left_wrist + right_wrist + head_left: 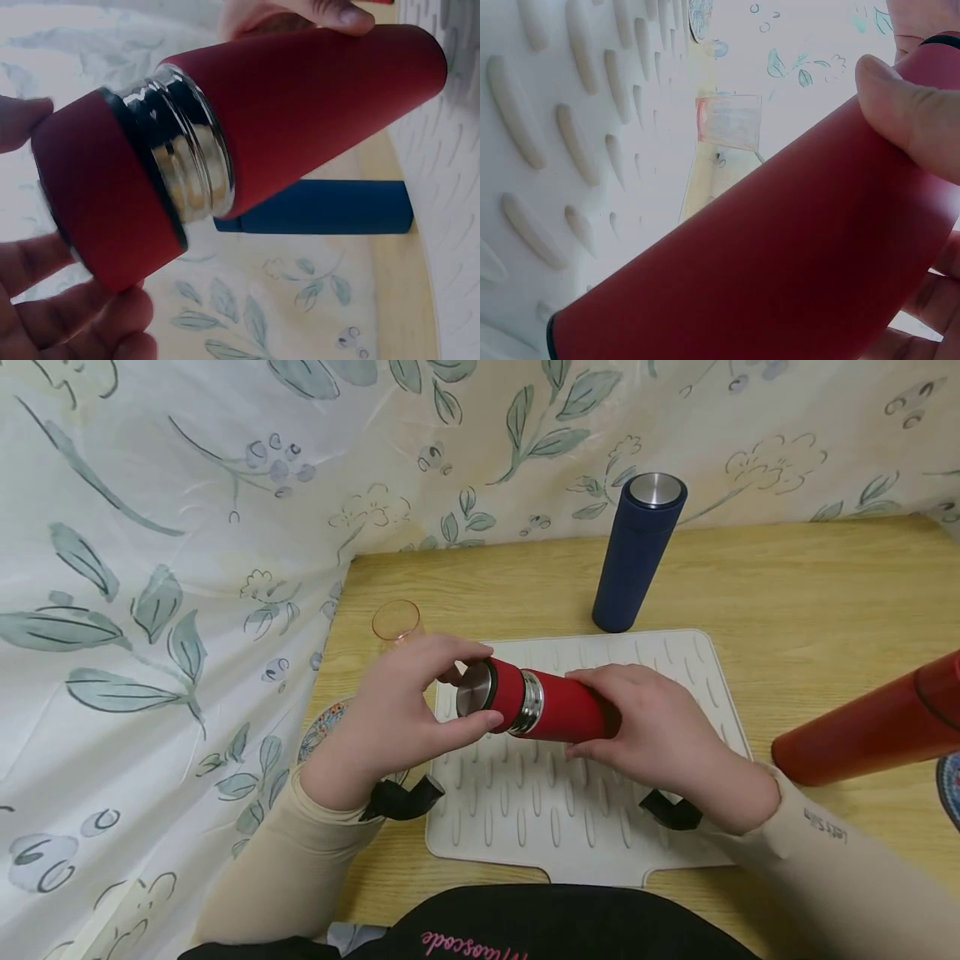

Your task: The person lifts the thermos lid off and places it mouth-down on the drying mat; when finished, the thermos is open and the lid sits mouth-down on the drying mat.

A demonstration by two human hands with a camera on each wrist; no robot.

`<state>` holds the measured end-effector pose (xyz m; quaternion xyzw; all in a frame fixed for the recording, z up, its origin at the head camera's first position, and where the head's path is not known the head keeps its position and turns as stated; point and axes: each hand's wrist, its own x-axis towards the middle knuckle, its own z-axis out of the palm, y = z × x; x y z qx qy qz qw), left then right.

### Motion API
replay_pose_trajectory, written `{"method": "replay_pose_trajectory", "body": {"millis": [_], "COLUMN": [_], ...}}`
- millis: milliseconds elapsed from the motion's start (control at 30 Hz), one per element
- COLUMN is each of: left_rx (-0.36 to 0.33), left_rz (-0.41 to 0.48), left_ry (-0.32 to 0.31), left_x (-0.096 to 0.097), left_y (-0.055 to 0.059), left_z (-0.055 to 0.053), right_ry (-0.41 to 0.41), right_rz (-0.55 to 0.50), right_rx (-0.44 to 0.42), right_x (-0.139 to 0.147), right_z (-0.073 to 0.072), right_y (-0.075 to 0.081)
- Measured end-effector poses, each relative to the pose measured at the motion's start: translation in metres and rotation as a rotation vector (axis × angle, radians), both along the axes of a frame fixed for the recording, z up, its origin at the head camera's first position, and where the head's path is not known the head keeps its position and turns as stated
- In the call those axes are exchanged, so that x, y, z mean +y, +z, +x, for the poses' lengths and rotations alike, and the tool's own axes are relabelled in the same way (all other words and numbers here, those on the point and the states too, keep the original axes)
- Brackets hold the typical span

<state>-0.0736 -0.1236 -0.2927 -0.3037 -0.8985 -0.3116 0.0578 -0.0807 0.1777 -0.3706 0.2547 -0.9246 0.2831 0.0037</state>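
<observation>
My left hand (393, 706) grips the red lid (109, 191) of a vacuum flask, thumb on one side and fingers on the other. The lid has a steel top and stands off the flask's shoulder. Between them shows the shiny metal neck (191, 146). My right hand (660, 718) holds the red flask body (562, 708) round its lower part. The flask is tilted over the white ridged draining mat (525, 831), lid toward the left. In the right wrist view the body (765, 247) fills much of the picture, with the thumb across it.
A navy flask (637, 564) stands behind the mat. Another red flask (862, 727) is at the right, beside a patterned plate (951, 781). At the left are an orange-rimmed glass (397, 620) and a patterned dish (321, 731), partly behind my left hand. Floral cloth (225, 527) borders the table.
</observation>
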Motion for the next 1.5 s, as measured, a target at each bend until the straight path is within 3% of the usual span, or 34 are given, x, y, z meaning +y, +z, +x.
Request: {"method": "replay_pose_trajectory", "body": {"millis": [300, 500, 633, 833, 1067, 1300, 1500], "left_rx": [0.047, 0.069, 0.001, -0.113, -0.157, -0.161, -0.188], "left_rz": [0.080, 0.053, -0.025, -0.150, -0.307, -0.389, -0.417], "left_ry": [0.125, 0.149, 0.183, 0.219, 0.204, 0.168, 0.146], "left_x": [-0.013, -0.019, -0.019, -0.011, -0.006, -0.003, 0.000], "left_y": [-0.007, -0.029, -0.047, -0.069, -0.090, -0.104, -0.110], "left_z": [0.001, -0.004, -0.006, -0.014, -0.026, -0.036, -0.038], "right_ry": [-0.064, -0.125, -0.177, -0.222, -0.197, -0.206, -0.249], "right_rz": [-0.061, -0.183, -0.284, -0.443, -0.682, -0.766, -0.788], "right_rx": [-0.024, -0.060, -0.108, -0.162, -0.272, -0.370, -0.454], "right_x": [0.007, 0.012, 0.011, -0.006, -0.043, -0.077, -0.094], "right_z": [-0.002, -0.008, -0.017, -0.043, -0.086, -0.125, -0.140], "right_y": [0.004, 0.006, 0.008, 0.014, 0.011, -0.012, -0.025]}}
